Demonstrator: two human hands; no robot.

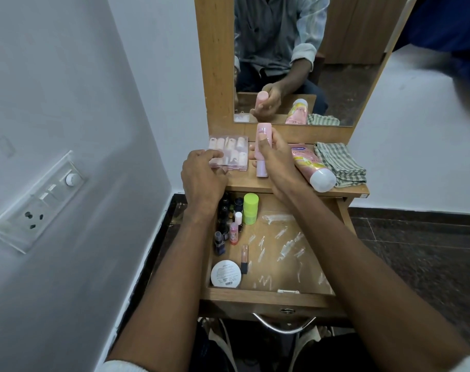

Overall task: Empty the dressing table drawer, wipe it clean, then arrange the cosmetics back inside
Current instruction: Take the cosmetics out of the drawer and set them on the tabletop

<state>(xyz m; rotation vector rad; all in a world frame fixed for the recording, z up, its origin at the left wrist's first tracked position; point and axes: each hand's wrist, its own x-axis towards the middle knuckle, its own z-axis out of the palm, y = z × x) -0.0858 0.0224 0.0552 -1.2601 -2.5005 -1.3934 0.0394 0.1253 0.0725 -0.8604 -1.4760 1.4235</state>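
The wooden drawer (271, 298) is pulled out below the tabletop. Along its left side stand several small bottles, a lime green container (250, 208), a lip gloss tube (244, 257) and a round white compact (225, 273). On the tabletop (244, 183), my left hand (201, 174) holds a clear box of pink false nails (229, 153) at its near edge. My right hand (275, 157) grips an upright pink bottle (263, 135) just above the table. A pink lotion tube with a white cap (313, 166) lies to the right, next to a folded checked cloth (339, 162).
A mirror (295, 63) in a wooden frame rises behind the tabletop and reflects my hand and the bottle. A white wall with a switch and socket plate (38, 202) is on the left. A clear plastic liner (282, 248) covers the drawer's right floor. A metal handle (284, 324) hangs below the drawer front.
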